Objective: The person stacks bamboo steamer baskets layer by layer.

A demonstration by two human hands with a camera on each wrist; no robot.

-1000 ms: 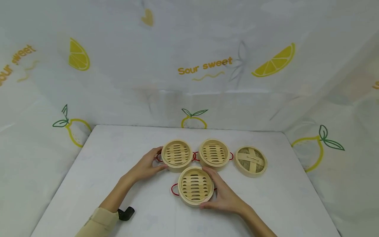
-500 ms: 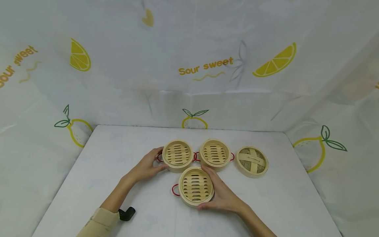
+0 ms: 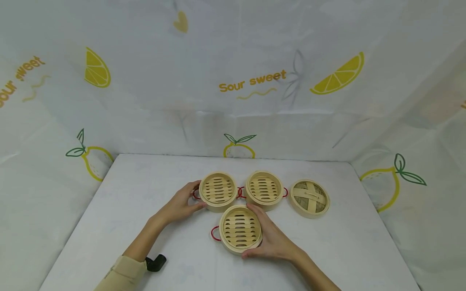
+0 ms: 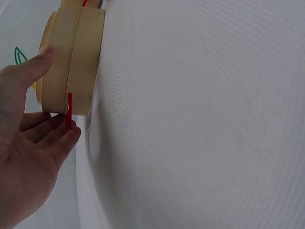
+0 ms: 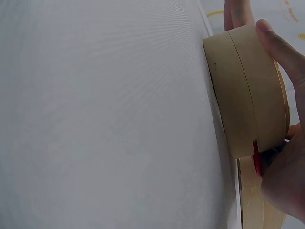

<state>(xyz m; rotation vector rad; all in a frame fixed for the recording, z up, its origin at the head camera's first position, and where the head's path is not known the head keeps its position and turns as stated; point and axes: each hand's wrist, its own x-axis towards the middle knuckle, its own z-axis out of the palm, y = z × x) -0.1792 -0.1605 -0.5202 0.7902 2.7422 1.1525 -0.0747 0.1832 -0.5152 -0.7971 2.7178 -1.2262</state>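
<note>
Three round bamboo steamer baskets with slatted floors and red side handles stand on the white table. My left hand [image 3: 183, 204] holds the back left steamer basket [image 3: 218, 190] by its left side. In the left wrist view, the thumb lies on the basket's wall and the fingers [image 4: 62, 138] are by its red handle [image 4: 69, 109]. The front steamer basket [image 3: 240, 229] is gripped on its right by my right hand [image 3: 273, 240], thumb at the near side and fingers at the far side. Its right handle [image 5: 258, 160] shows under that palm in the right wrist view.
Beside the left one stands the back right steamer basket [image 3: 263, 188], their red handles meeting. Farther right lies a woven bamboo lid [image 3: 309, 198] with a crossed strip on top. A black fitting [image 3: 156, 262] sits at the left wrist. Lemon-printed sheeting [image 3: 164, 129] walls the table [image 3: 349, 242].
</note>
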